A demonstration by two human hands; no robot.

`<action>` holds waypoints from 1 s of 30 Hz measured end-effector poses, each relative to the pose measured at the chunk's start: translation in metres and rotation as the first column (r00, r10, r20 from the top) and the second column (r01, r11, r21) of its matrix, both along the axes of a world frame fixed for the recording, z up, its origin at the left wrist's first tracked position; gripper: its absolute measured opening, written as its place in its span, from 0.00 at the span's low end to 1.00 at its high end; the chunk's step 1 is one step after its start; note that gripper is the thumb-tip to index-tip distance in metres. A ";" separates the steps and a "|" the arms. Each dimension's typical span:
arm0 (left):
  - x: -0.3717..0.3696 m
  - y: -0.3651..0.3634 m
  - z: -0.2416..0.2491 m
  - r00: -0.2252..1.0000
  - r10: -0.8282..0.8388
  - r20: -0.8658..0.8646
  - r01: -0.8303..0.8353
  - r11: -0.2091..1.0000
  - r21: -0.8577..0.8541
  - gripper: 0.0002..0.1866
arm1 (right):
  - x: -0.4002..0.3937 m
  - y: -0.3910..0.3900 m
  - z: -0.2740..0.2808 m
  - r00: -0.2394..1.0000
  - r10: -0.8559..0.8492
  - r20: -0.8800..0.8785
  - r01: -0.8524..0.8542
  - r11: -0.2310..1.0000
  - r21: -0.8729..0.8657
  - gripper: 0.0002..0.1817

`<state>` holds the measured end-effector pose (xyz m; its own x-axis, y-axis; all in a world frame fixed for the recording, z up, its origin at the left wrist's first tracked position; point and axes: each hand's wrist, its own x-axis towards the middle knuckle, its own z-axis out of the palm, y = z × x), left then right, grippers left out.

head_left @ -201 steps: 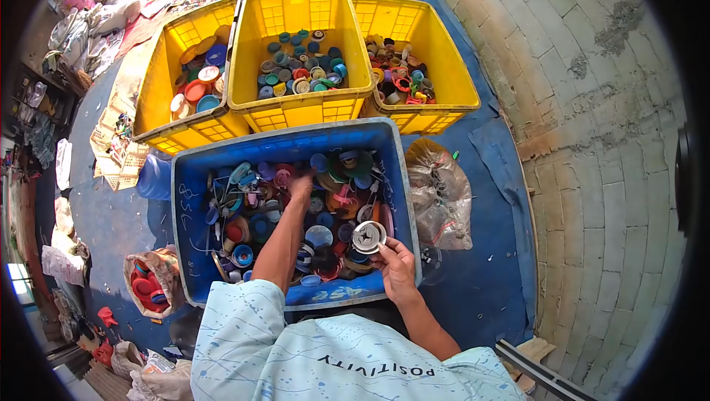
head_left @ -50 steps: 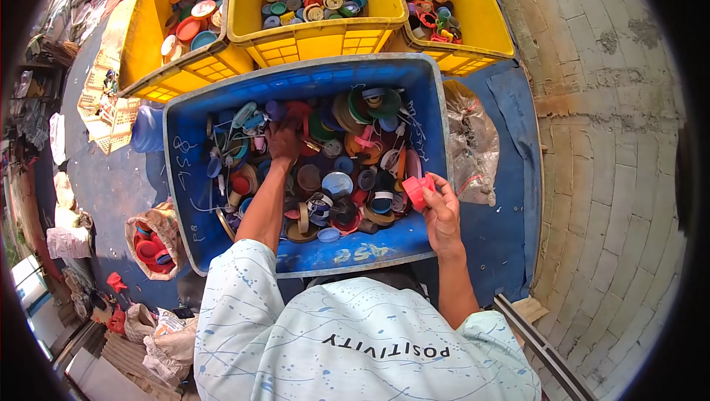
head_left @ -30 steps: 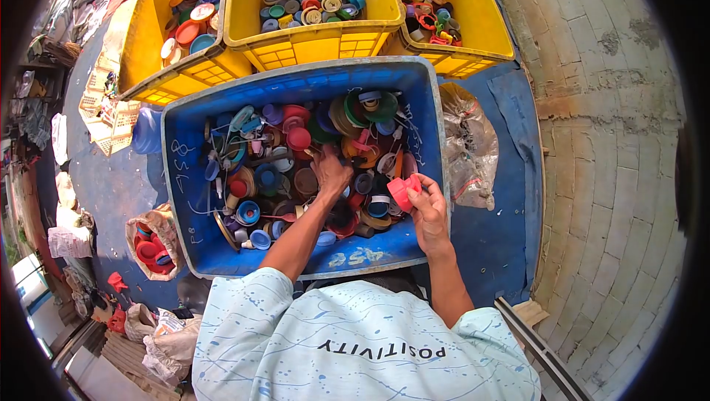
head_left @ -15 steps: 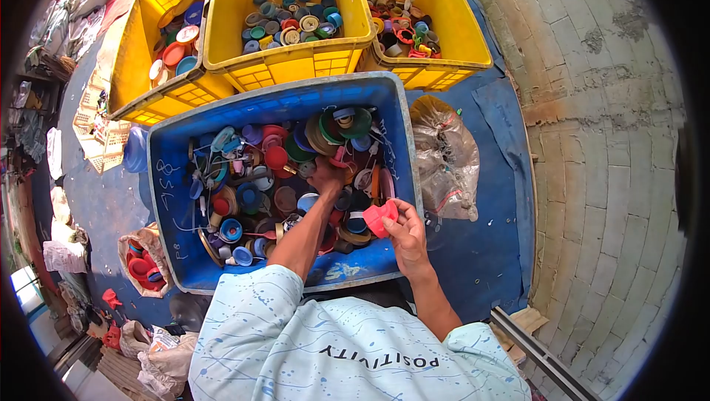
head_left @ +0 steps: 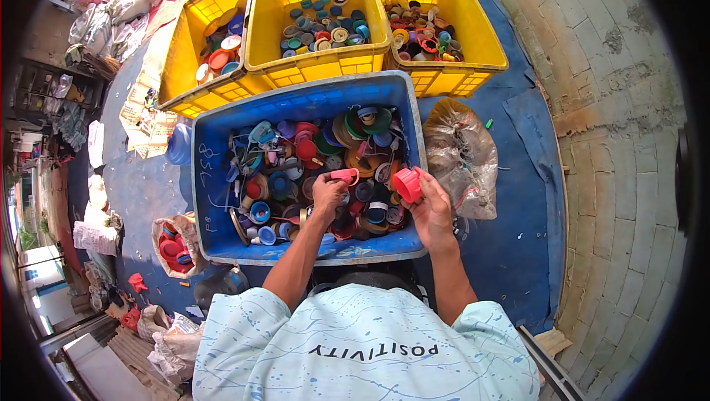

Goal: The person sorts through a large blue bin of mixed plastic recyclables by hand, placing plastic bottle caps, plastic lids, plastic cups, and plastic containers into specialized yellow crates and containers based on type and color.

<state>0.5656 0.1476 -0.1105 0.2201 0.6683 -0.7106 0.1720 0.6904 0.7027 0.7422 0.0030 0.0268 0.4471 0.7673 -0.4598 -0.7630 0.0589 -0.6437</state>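
Red cap: the ribbed red cap (head_left: 408, 184) is raised at the right side of the blue crate, its open end tipped toward the picture's left
Right hand: the right hand (head_left: 434, 214) pinches the red cap, thumb and fingers clamped on its edge
Pinkish-red piece: the pinkish-red piece (head_left: 345, 176) is just beyond the left knuckles, apart from the red cap
Left hand: the left hand (head_left: 328, 194) is over the crate, fingers closed around the near end of the pinkish-red piece
Mixed caps: the heap of mixed caps (head_left: 281, 185) lies below both hands, in blue, red, green, white and black
Blue crate: the blue crate (head_left: 216, 205) surrounds the heap, pale handwritten marks on its inner walls
Yellow crates: the left yellow crate (head_left: 177, 68), middle yellow crate (head_left: 270, 9) and right yellow crate (head_left: 481, 24) line up beyond the blue one, each with caps at the bottom
Clear bag: the filled clear bag (head_left: 467, 164) rests just right of the blue crate
Open sack: the open sack (head_left: 189, 236) stands left of the crate with red pieces inside
Floor: a blue floor covering (head_left: 529, 260) reaches toward the block wall (head_left: 629, 157) at right
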 end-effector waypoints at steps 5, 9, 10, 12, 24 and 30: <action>-0.043 -0.027 0.064 0.966 0.114 0.232 -0.092 0.990 -0.105 0.21 | -0.009 -0.005 0.005 0.996 -0.013 -0.084 0.012 1.000 -0.008 0.21; -0.079 -0.049 0.067 0.933 0.140 0.331 -0.110 0.988 -0.109 0.15 | -0.031 -0.016 0.005 0.988 -0.056 -0.143 0.053 0.998 -0.019 0.21; -0.086 -0.054 0.066 0.925 0.147 0.351 -0.119 0.988 -0.099 0.15 | -0.037 -0.020 0.007 0.984 -0.098 -0.147 0.095 0.995 -0.026 0.21; -0.097 -0.062 0.067 0.895 0.188 0.405 -0.150 0.981 -0.125 0.14 | -0.049 -0.031 0.012 0.974 -0.175 -0.146 0.170 0.984 -0.045 0.21; -0.120 -0.076 0.094 0.775 0.284 0.564 -0.174 0.955 -0.242 0.14 | -0.066 -0.097 0.030 0.920 -0.336 -0.199 0.343 0.939 -0.001 0.21; -0.099 -0.079 0.112 0.764 0.247 0.596 -0.130 0.964 -0.233 0.15 | -0.050 -0.094 0.026 0.888 -0.360 -0.285 0.369 0.929 -0.024 0.22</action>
